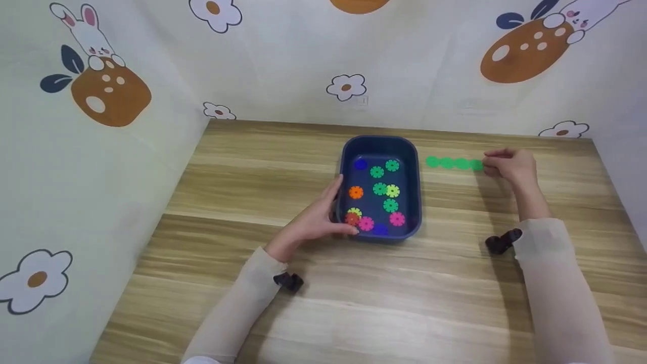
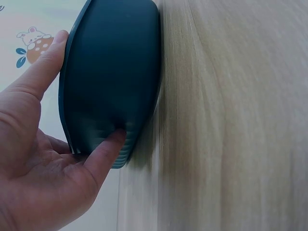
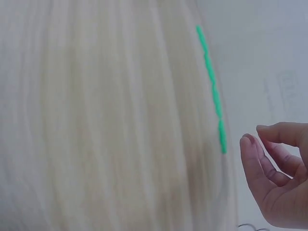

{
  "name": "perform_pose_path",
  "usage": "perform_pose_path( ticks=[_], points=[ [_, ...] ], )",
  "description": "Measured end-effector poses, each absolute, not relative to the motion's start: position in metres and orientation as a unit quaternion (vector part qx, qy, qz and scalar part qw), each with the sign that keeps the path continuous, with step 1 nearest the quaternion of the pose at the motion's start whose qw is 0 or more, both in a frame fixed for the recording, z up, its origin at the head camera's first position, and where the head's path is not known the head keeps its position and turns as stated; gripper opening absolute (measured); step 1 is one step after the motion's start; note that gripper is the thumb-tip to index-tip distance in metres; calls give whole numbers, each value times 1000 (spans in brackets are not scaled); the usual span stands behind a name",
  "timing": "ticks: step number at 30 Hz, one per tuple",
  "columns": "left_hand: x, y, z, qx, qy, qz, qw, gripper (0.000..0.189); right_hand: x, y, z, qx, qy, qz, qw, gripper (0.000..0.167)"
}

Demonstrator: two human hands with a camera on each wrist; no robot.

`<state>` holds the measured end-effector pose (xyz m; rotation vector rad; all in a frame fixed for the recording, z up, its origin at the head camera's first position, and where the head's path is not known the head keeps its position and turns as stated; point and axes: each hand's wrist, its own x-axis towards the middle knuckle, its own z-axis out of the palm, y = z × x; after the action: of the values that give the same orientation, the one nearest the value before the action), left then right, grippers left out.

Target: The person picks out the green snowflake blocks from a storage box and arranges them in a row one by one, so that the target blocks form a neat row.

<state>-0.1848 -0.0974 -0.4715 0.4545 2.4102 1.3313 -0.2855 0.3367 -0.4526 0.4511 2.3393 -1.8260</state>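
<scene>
My left hand [image 1: 316, 215] grips the near left corner of a dark blue plastic bin [image 1: 415, 202], thumb at the near end and fingers along the left side. In the left wrist view, the fingers [image 2: 108, 151] spread over the bin's outer wall [image 2: 113, 62]. Several notched plastic discs lie loose inside, among them an orange disc [image 1: 356, 192] and a pink disc [image 1: 398, 219]. To the right, a row of green discs [image 1: 447, 163] lies flat on the table. My right hand [image 1: 513, 167] is at the row's right end, its fingers loosely bent and nothing showing between them.
The wood-grain table [image 1: 404, 298] ends at a patterned wall covering [image 1: 283, 65] behind and at the sides. A black wrist camera [image 1: 289, 281] sits at the left cuff, another black camera [image 1: 503, 241] at the right cuff.
</scene>
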Motion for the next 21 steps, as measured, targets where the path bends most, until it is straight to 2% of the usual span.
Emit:
perform_pose_path(
  ticks=[2,6,12,18,21],
  points=[
    [-185,-97,-471,160,850,470,174,125,-283,331,-448,134,783,-604,64,7],
    [-185,-97,-471,166,852,466,172,126,-278,313,-440,98,787,-606,55,18],
    [-185,-98,-474,181,852,463,162,125,-270,277,-431,40,731,-679,57,17],
    [-185,-98,-474,178,850,468,162,124,-268,239,-426,-5,762,-646,53,32],
    [-185,-98,-473,175,850,469,164,123,-265,220,-423,-18,763,-644,57,32]
  ],
)
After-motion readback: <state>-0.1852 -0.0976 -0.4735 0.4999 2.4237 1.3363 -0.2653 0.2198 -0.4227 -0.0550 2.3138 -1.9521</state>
